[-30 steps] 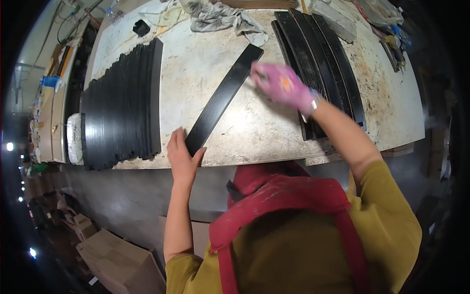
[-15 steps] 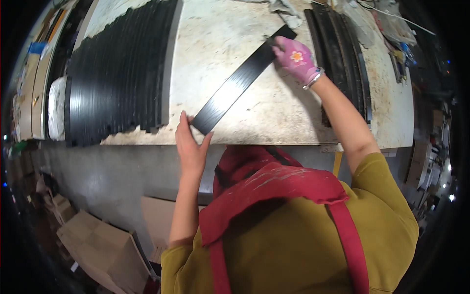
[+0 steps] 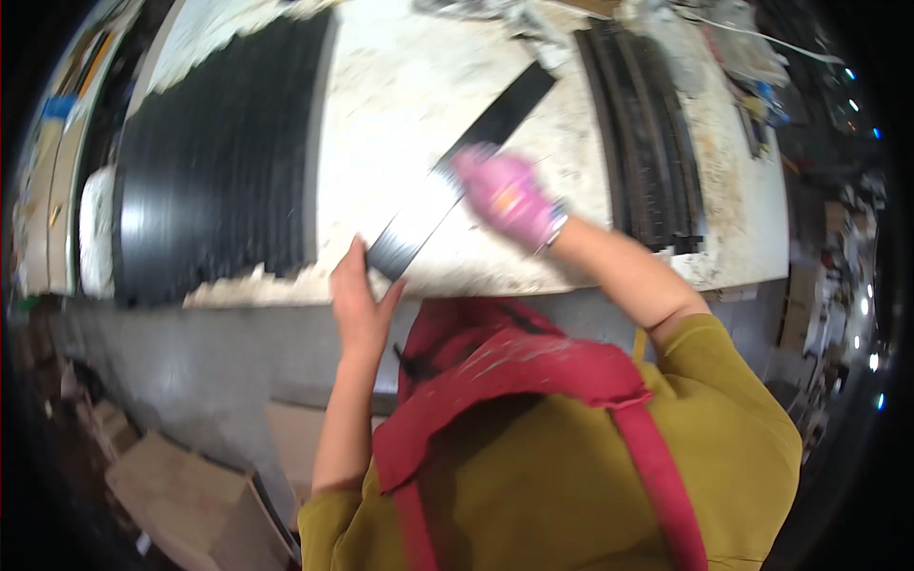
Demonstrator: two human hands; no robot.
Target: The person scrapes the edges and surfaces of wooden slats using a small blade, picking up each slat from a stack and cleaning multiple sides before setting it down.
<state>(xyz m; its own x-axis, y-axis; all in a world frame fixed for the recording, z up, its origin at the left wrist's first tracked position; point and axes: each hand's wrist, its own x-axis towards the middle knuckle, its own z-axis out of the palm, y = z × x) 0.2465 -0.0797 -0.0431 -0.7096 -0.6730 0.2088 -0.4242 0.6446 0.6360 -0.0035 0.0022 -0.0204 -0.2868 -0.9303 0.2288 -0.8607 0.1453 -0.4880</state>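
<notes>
A flat, glossy black strip (image 3: pixel 519 103) lies aslant on the white worktable, its near end toward me on the left. My bare left hand (image 3: pixel 358 303) grips that near end, fingers along one side and thumb at the other corner. Over the middle of the strip is my right hand (image 3: pixel 505 195), in a pink glove with a flower print. Its fingers look curled against the surface. Motion smears them, and whatever they may hold is hidden.
A wide row of black strips (image 3: pixel 224 157) covers the table's left side. More dark strips (image 3: pixel 643 138) lie to the right. Crumpled plastic (image 3: pixel 738 48) and a white cord sit at the far right. The table's front edge runs before my body; cardboard boxes (image 3: pixel 195 495) stand below left.
My right hand has slid down along the strip from its far end to its middle. The left hand stays on the near end. The whole view has shifted slightly.
</notes>
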